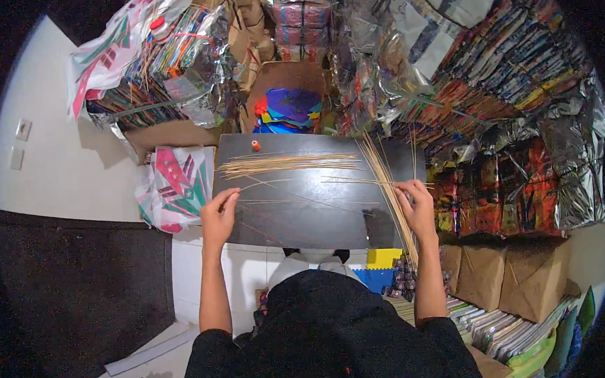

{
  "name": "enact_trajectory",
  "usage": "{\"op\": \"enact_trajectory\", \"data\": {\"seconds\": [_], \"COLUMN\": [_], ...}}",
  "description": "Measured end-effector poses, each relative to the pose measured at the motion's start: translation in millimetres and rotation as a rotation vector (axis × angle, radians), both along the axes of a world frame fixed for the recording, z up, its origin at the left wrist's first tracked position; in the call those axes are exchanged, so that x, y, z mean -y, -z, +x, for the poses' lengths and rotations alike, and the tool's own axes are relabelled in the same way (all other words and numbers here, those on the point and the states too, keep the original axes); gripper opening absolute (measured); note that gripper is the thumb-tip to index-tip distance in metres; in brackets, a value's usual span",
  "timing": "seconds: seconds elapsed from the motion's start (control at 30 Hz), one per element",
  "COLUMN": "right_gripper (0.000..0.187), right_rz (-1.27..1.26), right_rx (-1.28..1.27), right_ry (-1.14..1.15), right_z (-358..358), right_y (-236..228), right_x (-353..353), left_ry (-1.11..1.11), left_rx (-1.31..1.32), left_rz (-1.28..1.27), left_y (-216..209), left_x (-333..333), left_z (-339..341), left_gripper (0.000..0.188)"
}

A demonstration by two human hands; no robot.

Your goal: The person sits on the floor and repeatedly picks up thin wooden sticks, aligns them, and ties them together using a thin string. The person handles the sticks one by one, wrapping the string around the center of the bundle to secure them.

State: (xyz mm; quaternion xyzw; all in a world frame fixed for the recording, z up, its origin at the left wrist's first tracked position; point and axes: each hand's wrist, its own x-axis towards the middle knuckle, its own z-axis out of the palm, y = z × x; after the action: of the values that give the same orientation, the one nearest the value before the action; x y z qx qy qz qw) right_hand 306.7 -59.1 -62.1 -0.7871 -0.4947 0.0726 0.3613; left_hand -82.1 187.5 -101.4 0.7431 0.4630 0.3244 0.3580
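- While the left hand [219, 216] and right hand [417, 203] stand well apart over the table [304, 232], each is pinched shut: left on a thin stick [265, 181], centre left; right on thin sticks [359, 181], centre right, count unclear.
- Handling, as judged: light fingertip pinch, little bending; slender stock, liable to snap.
- Loose sticks [314, 201], mid-frame: crossing; could snag.
- Slanting bundle [382, 167], right of centre: passes by the right hand, hampering sideways travel.
- Horizontal bundle [288, 164], above mid-frame: laid crosswise.
- Spool [255, 145], orange-red: beyond it, upper left of centre.
- Cardboard box [288, 73], top centre: coloured sheets [293, 104] inside.
- Wrapped stacks [498, 62], upper right.
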Motion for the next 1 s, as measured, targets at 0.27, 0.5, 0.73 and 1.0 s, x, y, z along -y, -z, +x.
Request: {"op": "enact_trajectory", "data": {"seconds": [0.27, 0.5, 0.73, 1.0], "right_gripper": [0.024, 0.018, 0.013, 0.012], "right_rz": [0.011, 0.022, -0.031, -0.232], "right_rx": [0.253, -0.019, -0.308, 0.022], "right_ry": [-0.013, -0.072, -0.173, -0.153], "right_z": [4.9, 21.4, 40.0, 32.9], "right_y": [-12.3, -9.4, -12.2, -23.0], "right_x": [40.7, 70.5, 93.8, 104.1], "left_ry": [0.203, 0.398, 0.513, 0.535], "left_rx": [-0.418, -0.357, -0.045, -0.125], "left_rz": [0.463, 0.241, -0.014, -0.209], "left_y": [-36.6, -50.7, -41.3, -46.4], "left_x": [32.2, 34.3, 26.7, 31.6], "left_z": [9.5, 8.5, 9.7, 15.5], "left_gripper": [0.022, 0.020, 0.015, 0.019]}}
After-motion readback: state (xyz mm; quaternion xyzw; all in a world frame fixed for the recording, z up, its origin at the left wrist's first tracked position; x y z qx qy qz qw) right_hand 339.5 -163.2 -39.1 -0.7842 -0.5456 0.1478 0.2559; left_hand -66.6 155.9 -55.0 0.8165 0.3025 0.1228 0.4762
